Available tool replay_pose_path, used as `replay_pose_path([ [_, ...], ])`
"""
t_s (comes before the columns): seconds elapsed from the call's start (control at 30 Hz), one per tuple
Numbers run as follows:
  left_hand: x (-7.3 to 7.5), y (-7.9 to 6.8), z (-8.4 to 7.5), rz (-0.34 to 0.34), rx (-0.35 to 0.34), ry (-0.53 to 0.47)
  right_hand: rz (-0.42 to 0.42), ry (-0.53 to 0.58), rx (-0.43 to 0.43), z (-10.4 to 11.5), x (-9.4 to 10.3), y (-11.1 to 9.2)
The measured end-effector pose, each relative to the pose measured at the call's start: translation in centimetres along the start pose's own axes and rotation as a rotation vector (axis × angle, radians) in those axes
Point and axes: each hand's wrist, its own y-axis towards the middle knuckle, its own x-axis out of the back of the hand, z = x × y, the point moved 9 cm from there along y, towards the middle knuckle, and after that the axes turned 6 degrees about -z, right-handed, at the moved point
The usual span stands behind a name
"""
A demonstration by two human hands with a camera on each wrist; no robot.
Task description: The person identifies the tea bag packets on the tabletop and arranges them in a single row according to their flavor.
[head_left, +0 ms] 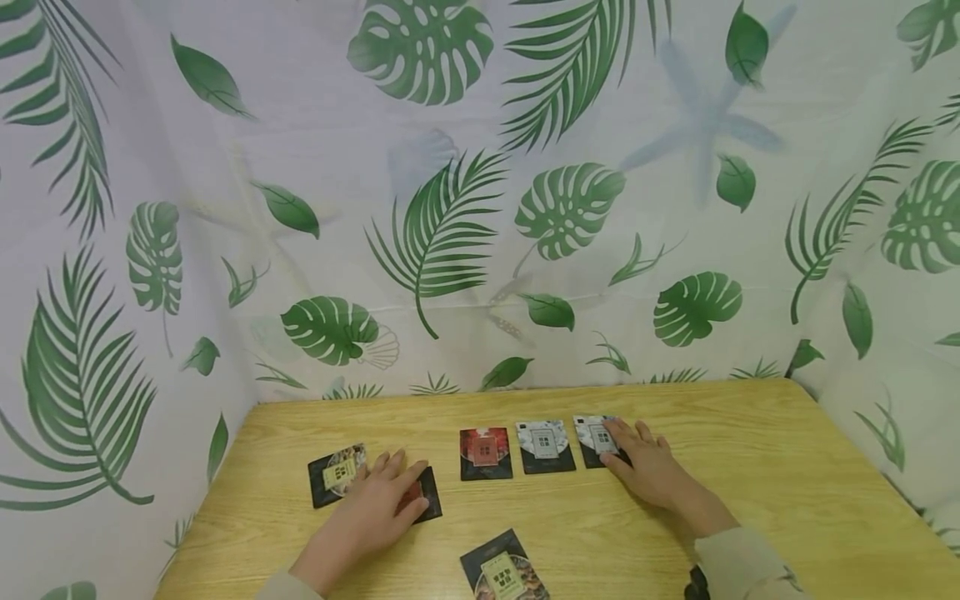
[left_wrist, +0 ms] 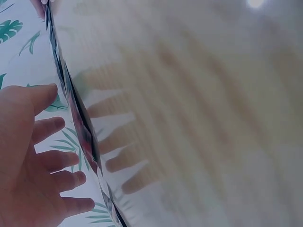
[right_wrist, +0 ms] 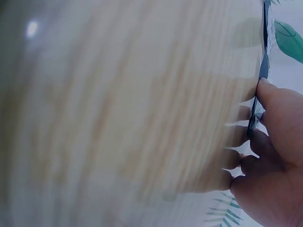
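My left hand [head_left: 378, 500] is over a black packet with a red label [head_left: 429, 493], its fingers spread. In the left wrist view the fingertips [left_wrist: 78, 177] stand just off the packets. Much of that packet is hidden beneath the hand. My right hand [head_left: 652, 467] touches the black-and-white packet [head_left: 594, 442] at the right end of a row, thumb by its near corner and fingers at its right side. A matching black-and-white packet [head_left: 545, 446] and a red-and-black packet [head_left: 485, 452] lie to its left. Beside my left fingers is a tilted packet with a yellow label [head_left: 337, 475].
Another yellow-labelled packet [head_left: 506, 571] lies askew near the front of the wooden table [head_left: 585, 533]. A white cloth printed with green leaves [head_left: 465, 350] hangs behind the table and along both sides. A dark object [head_left: 696, 583] shows under the right sleeve.
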Motion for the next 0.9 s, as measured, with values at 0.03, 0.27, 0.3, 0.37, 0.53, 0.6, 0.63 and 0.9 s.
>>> replay_pose_path([
  [0.03,0.0,-0.2,0.1,-0.001,0.002,-0.001,0.003,0.002,-0.001,0.0,0.0,0.0],
  [0.27,0.5,-1.1,0.1,-0.003,0.002,-0.004,0.017,0.006,-0.009,0.2,0.4,0.0],
  [0.3,0.6,-1.2,0.1,-0.002,0.006,-0.006,0.020,0.006,-0.010,0.2,0.4,0.0],
  [0.37,0.7,-1.3,0.2,0.001,0.014,-0.002,0.026,0.006,-0.014,0.2,0.4,0.0],
  [0.53,0.8,-1.8,0.4,0.014,0.030,-0.001,0.027,0.007,-0.016,0.1,0.3,0.0],
  [0.6,0.9,-2.0,0.5,0.024,0.032,-0.004,0.024,0.011,-0.015,0.1,0.3,0.0],
  [0.63,0.8,-2.1,0.6,0.029,0.034,-0.003,0.023,0.012,-0.014,0.1,0.3,0.0],
  [0.9,0.5,-2.2,1.1,0.053,0.055,0.024,0.030,0.020,-0.016,0.1,0.4,0.0],
])
